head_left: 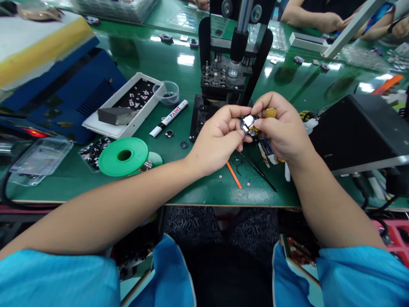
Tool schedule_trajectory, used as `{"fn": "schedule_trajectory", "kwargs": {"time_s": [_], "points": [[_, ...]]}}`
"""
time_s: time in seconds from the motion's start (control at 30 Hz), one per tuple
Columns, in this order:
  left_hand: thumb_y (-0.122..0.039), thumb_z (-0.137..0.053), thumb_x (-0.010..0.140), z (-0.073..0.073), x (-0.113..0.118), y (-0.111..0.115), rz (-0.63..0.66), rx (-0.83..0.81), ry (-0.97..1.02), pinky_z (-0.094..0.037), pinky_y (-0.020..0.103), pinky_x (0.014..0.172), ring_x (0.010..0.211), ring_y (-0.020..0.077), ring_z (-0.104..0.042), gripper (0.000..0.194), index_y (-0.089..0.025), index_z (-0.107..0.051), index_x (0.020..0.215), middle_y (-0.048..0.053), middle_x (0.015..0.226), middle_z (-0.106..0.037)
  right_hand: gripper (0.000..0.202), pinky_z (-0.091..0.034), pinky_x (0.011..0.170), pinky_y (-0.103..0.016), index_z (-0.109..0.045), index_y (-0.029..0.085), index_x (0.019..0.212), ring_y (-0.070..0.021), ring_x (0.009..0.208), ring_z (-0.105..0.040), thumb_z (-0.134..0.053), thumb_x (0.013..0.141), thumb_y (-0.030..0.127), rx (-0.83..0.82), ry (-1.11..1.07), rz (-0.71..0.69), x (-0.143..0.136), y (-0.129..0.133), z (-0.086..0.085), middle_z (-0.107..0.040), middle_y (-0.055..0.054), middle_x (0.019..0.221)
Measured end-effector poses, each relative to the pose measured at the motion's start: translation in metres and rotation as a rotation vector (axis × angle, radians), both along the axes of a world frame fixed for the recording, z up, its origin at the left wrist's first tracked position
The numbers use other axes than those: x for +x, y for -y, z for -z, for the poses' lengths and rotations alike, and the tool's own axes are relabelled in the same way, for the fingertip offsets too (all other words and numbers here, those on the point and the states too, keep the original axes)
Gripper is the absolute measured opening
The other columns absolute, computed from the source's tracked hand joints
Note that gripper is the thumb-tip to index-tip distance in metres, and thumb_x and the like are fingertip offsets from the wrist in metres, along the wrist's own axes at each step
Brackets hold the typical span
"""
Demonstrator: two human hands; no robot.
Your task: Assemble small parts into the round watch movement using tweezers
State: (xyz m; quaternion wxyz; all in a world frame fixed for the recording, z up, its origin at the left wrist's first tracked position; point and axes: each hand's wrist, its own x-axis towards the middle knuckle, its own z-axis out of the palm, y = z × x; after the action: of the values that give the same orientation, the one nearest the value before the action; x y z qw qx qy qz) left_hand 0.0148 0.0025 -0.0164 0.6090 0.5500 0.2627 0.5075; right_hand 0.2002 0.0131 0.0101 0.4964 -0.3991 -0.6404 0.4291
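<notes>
Between both hands, in front of the press, is a small round electronic module (247,122) with a silvery block in its middle and a dark rim. My left hand (220,136) pinches its left edge between thumb and fingers. From the other side my right hand (279,128) grips it, the thumb lying over its face. A piece of amber tape (271,113) sticks up by the right fingers. Below the hands, an orange stick (234,175) and thin black tweezers (260,172) lie on the green mat.
A black press (223,76) stands behind the hands. To the left are a paint marker (168,118), a white tray (140,123) of small parts, a green spool (108,158) and a blue machine (86,94). A black box (361,128) stands right. Co-workers' hands (330,22) show across the bench.
</notes>
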Motion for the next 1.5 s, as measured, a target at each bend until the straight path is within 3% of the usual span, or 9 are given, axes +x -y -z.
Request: {"fn": "schedule_trajectory", "kwargs": {"time_s": [0.2, 0.47, 0.63, 0.83, 1.1, 1.5], "points": [[-0.003, -0.065, 0.087, -0.006, 0.000, 0.004, -0.034, -0.051, -0.036, -0.056, 0.024, 0.062, 0.082, 0.0166, -0.077, 0.044, -0.023, -0.069, 0.126, -0.002, 0.084, -0.068, 0.019, -0.042, 0.063, -0.030, -0.060, 0.027, 0.096, -0.0142, 0.071, -0.047, -0.075, 0.084, 0.024, -0.006, 0.050, 0.018, 0.000, -0.001, 0.002, -0.046, 0.003, 0.085], [-0.004, -0.058, 0.098, -0.007, -0.001, 0.003, -0.028, -0.080, -0.072, -0.055, 0.021, 0.062, 0.070, 0.0114, -0.071, 0.039, -0.019, -0.066, 0.133, -0.002, 0.082, -0.070, 0.018, -0.038, 0.061, -0.030, -0.063, 0.026, 0.093, -0.0139, 0.071, -0.045, -0.076, 0.081, 0.022, 0.006, 0.048, 0.050, 0.000, -0.001, 0.000, -0.051, 0.002, 0.083], [0.003, -0.052, 0.099, -0.016, 0.001, 0.005, -0.087, -0.134, -0.093, -0.051, 0.020, 0.059, 0.060, 0.0079, -0.063, 0.029, -0.018, -0.066, 0.112, -0.003, 0.077, -0.071, 0.018, -0.038, 0.064, -0.031, -0.066, 0.026, 0.093, -0.0134, 0.070, -0.046, -0.074, 0.079, 0.018, 0.010, 0.038, 0.040, 0.001, -0.001, 0.001, -0.051, 0.003, 0.082], [0.002, -0.059, 0.097, -0.022, 0.000, 0.007, -0.115, -0.189, -0.165, -0.045, 0.019, 0.055, 0.054, 0.0060, -0.057, 0.027, -0.020, -0.059, 0.082, -0.003, 0.070, -0.071, 0.019, -0.040, 0.068, -0.033, -0.069, 0.027, 0.094, -0.0160, 0.076, -0.049, -0.070, 0.078, 0.016, 0.058, 0.079, 0.076, 0.004, -0.002, 0.001, -0.055, 0.002, 0.085], [0.003, -0.061, 0.088, -0.018, -0.001, 0.002, -0.118, -0.218, -0.278, -0.036, 0.022, 0.051, 0.051, 0.0075, -0.049, 0.028, -0.021, -0.060, 0.073, -0.005, 0.059, -0.061, 0.013, -0.043, 0.073, -0.038, -0.066, 0.027, 0.090, -0.0182, 0.077, -0.050, -0.077, 0.086, 0.023, 0.204, 0.297, 0.098, 0.002, 0.007, -0.008, -0.062, 0.000, 0.089], [0.001, -0.063, 0.088, -0.014, -0.002, 0.001, -0.190, -0.139, -0.384, -0.029, 0.029, 0.055, 0.059, 0.0110, -0.041, 0.032, -0.022, -0.052, 0.069, -0.005, 0.060, -0.050, 0.018, -0.043, 0.074, -0.038, -0.064, 0.028, 0.091, -0.0195, 0.077, -0.052, -0.065, 0.080, 0.014, 0.323, 0.434, 0.068, -0.003, 0.011, -0.005, -0.067, 0.000, 0.088]]}}
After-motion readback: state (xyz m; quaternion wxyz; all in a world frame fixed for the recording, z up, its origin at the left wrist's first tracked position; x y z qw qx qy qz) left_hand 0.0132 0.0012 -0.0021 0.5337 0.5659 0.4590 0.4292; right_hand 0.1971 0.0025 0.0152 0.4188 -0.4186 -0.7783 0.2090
